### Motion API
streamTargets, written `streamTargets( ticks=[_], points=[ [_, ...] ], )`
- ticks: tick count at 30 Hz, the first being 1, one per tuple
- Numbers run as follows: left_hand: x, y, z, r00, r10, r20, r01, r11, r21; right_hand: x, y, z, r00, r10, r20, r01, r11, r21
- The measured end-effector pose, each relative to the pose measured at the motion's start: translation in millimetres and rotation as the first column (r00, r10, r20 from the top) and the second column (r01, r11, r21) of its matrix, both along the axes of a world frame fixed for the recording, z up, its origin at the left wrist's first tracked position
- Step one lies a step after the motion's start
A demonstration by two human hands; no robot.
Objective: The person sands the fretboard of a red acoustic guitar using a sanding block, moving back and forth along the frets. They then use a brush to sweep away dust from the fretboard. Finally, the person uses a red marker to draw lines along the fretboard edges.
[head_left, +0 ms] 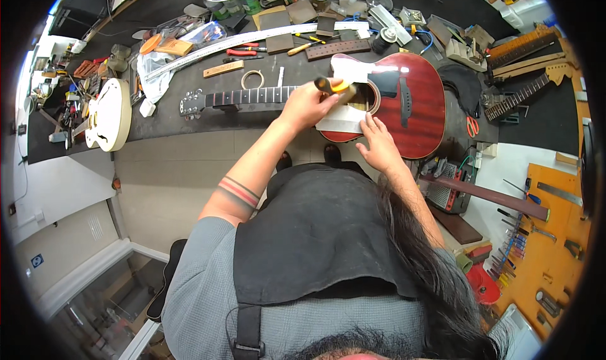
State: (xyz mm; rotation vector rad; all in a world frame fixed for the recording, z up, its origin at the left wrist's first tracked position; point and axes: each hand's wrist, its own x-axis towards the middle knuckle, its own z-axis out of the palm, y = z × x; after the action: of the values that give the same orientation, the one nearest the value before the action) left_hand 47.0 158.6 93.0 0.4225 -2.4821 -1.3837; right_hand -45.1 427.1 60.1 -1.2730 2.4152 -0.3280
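A red acoustic guitar [420, 85] lies on its back across the dark bench, neck to the left. My left hand [304, 107] is closed round a tool with a black-and-yellow handle [324, 85], over the fretboard's body end beside the soundhole [374, 99]. The tool's working end is blurred, so its kind cannot be told. My right hand [380, 144] rests with fingers stretched on the near side of the guitar top. Its fingertips touch a white sheet [341, 119] laid beside the fretboard. Another white sheet [351, 68] covers part of the top's far side.
A neck support [228, 107] sits under the guitar neck. Behind it lie a tape ring [253, 80], red-handled pliers [245, 50], a long ruler [233, 44] and a drilled wooden block [338, 49]. A cream guitar body [108, 115] stands left; orange-handled scissors [472, 127] lie right.
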Motion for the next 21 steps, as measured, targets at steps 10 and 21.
streamTargets(
  ticks=[10, 21],
  points=[
    [-17.8, 1.6, 52.0, 0.763, -0.351, 0.543, 0.335, 0.933, 0.134, -35.5, 28.1, -6.1, 0.987, 0.152, 0.056, -0.145, 0.982, -0.119],
    [-28.7, 64.1, 9.7, 0.983, 0.058, 0.176, -0.118, 0.927, 0.356, -61.0, 29.6, -4.0, 0.944, 0.320, 0.084, -0.297, 0.931, -0.211]
  ],
)
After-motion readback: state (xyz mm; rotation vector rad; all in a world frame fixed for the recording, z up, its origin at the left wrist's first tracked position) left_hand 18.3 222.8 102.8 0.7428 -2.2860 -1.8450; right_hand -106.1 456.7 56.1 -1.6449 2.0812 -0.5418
